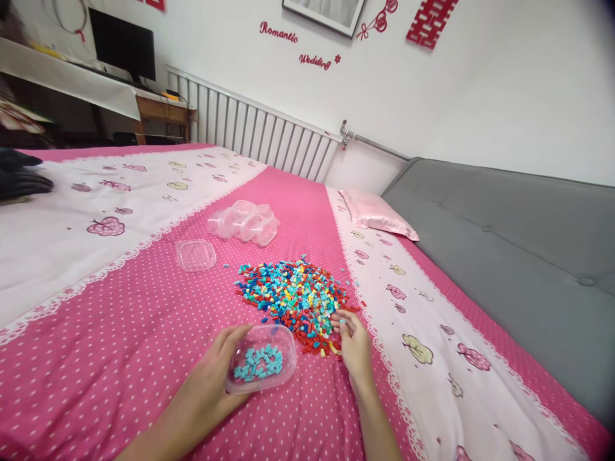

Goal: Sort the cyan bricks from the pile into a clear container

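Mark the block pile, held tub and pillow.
Block pile point(295, 291): head view, middle of the heap.
Held tub point(289, 360): head view, bare right wall.
Pillow point(377, 213): head view, middle of top.

The clear, rounded-cornered plastic tub point(288, 360) is smooth and glossy; the small multicoloured bricks point(298, 294) look like smooth plastic. The pink polka-dotted bedspread point(144, 333) is matt cloth, the pale pink rectangular pillow point(377, 212) glossy, satin-like fabric.

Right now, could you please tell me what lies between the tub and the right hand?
The head view shows part of the brick pile and dotted bedding.
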The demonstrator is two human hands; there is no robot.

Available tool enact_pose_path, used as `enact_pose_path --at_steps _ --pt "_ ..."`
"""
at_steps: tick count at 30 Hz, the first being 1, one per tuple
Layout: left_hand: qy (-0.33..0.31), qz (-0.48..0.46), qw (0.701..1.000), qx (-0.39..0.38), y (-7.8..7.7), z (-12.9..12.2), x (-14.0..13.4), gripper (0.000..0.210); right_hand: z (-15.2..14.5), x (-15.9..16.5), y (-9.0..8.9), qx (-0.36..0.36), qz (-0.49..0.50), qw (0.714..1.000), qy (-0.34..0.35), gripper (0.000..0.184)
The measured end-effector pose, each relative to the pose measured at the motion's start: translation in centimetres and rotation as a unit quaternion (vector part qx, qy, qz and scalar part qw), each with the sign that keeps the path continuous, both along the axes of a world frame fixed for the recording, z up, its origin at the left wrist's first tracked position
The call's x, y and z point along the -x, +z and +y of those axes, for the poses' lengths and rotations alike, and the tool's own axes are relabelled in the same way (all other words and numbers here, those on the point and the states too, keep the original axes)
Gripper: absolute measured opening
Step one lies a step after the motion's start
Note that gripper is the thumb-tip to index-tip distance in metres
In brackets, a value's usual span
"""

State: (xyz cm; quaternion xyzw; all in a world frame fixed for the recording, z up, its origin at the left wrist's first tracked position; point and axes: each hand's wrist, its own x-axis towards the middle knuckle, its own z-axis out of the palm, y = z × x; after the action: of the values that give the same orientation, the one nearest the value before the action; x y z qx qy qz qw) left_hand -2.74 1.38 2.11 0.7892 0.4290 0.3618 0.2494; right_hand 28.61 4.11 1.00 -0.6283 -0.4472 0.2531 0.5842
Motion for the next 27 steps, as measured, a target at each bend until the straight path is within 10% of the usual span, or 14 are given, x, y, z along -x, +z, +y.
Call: enact_pose_path --at_steps 15,21,27 --pt "0.002 -0.004 1.0 0.0 0.2 -0.1 0.0 0.07 -0.2 -0.1 0.7 0.028 0.128 0.991 0.009 0.044" --pt "0.009 -0.006 1.0 -0.007 0.2 -0.1 0.0 0.071 -0.4 -0.1 0.7 0.044 -0.117 0.992 -0.032 0.035" --pt "0.003 -0.01 1.0 0.002 0.1 -0.1 0.0 0.072 -0.7 0.5 -0.3 0.073 -0.348 0.934 -0.021 0.029"
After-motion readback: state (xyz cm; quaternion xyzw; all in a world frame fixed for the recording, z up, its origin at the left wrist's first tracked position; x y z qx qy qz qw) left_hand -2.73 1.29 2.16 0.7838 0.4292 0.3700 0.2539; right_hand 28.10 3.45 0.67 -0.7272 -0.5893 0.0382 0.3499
